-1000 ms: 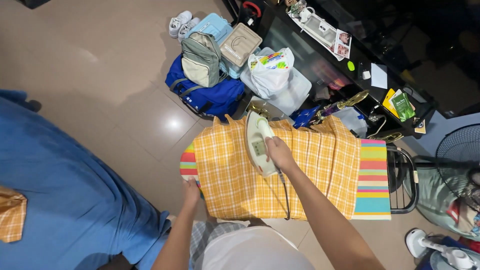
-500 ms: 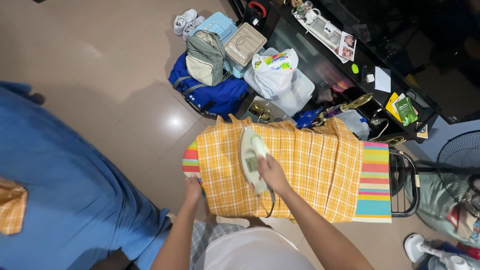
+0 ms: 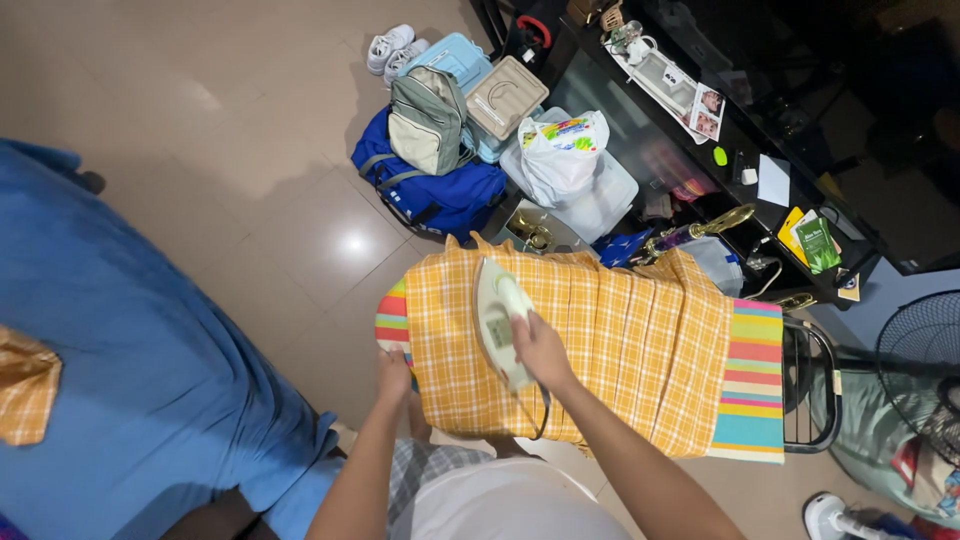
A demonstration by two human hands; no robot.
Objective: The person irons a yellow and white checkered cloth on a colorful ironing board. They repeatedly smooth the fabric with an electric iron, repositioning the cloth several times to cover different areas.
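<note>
An orange-and-white plaid cloth (image 3: 620,340) lies spread over an ironing board (image 3: 755,390) with a rainbow-striped cover. My right hand (image 3: 540,348) grips the handle of a pale green and white iron (image 3: 498,315), which rests flat on the cloth's left part with its tip pointing away from me. The iron's cord hangs down toward me past the near edge. My left hand (image 3: 393,375) pinches the cloth's left edge at the board's rounded end.
A bed with a blue sheet (image 3: 130,380) fills the left side, with a folded plaid piece (image 3: 25,385) on it. Beyond the board sit a blue bag (image 3: 440,195), a grey backpack (image 3: 428,120), a white plastic bag (image 3: 560,155), shoes (image 3: 390,45) and a dark cluttered shelf (image 3: 760,170). A fan (image 3: 920,350) stands right.
The iron and my right hand have slid toward me and to the left across the cloth. My left hand stays at the cloth's left edge.
</note>
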